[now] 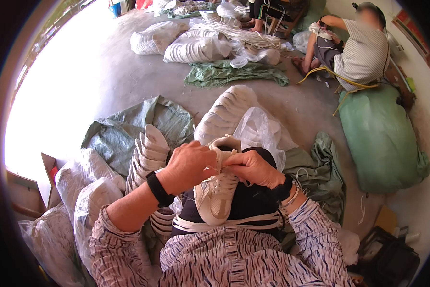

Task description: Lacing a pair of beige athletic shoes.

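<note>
A cream-white sneaker (212, 204) rests on my lap, its toe toward me and its collar away. White lace (222, 184) criss-crosses its front. My left hand (188, 165) is closed at the upper eyelets on the shoe's left side, pinching the shoelace. On the other side my right hand (254, 167) pinches at the lace by the top eyelets; its fingertips partly hide what they grip. Loose white laces (258, 222) lie across my lap, between the shoe's toe and my patterned shirt.
Nested white shoe uppers (150, 148) stand in a stack left of my lap, near clear bags (93, 201). Another bagged stack (227, 110) lies ahead. A green sack (377, 138) sits at right, behind a seated person (361, 48). More bagged bundles (195, 45) lie on the far floor.
</note>
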Tool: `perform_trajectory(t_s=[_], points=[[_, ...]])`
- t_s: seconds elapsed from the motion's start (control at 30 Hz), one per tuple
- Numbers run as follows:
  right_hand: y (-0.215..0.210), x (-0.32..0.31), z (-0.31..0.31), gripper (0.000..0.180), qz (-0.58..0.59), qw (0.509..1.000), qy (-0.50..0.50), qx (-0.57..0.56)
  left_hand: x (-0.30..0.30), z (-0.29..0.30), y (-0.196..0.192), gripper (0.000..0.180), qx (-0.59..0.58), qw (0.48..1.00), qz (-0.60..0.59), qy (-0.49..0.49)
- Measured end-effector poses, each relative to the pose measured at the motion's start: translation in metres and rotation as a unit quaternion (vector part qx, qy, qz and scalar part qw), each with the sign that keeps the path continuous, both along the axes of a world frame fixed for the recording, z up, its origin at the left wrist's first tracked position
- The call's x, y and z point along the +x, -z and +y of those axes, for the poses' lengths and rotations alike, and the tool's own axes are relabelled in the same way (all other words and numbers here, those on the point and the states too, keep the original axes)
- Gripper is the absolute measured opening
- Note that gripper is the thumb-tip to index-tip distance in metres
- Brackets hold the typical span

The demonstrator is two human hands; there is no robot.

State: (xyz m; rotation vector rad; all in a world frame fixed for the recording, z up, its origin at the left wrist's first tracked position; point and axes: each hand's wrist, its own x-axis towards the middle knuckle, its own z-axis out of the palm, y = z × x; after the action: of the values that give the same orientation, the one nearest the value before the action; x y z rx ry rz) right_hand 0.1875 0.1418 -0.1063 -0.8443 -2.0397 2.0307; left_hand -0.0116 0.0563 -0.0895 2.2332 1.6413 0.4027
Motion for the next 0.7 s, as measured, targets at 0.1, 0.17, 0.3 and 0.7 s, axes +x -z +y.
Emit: perform_trajectory(t_s=[0.1,0.17,0.3,0.7], points=[[0.008,-0.005,-0.006,0.016,0.001,0.999,0.002,0.046,0.001,0.004,-0.009,0.037,0.164,0.983,-0.081,0.027],[0.018,-0.006,-0.005,0.017,0.081,0.943,-0.016,0.323,-0.006,0.012,-0.013,0.045,0.090,0.990,-0.078,0.071],[0.007,-0.005,-0.014,0.018,0.002,0.914,-0.009,0.406,-0.011,0.027,-0.018,0.040,-0.037,0.988,-0.060,0.135],[-0.005,-0.011,-0.006,0.010,0.028,0.869,0.142,0.474,-0.018,0.021,0.004,0.022,0.056,0.986,-0.091,0.126]])
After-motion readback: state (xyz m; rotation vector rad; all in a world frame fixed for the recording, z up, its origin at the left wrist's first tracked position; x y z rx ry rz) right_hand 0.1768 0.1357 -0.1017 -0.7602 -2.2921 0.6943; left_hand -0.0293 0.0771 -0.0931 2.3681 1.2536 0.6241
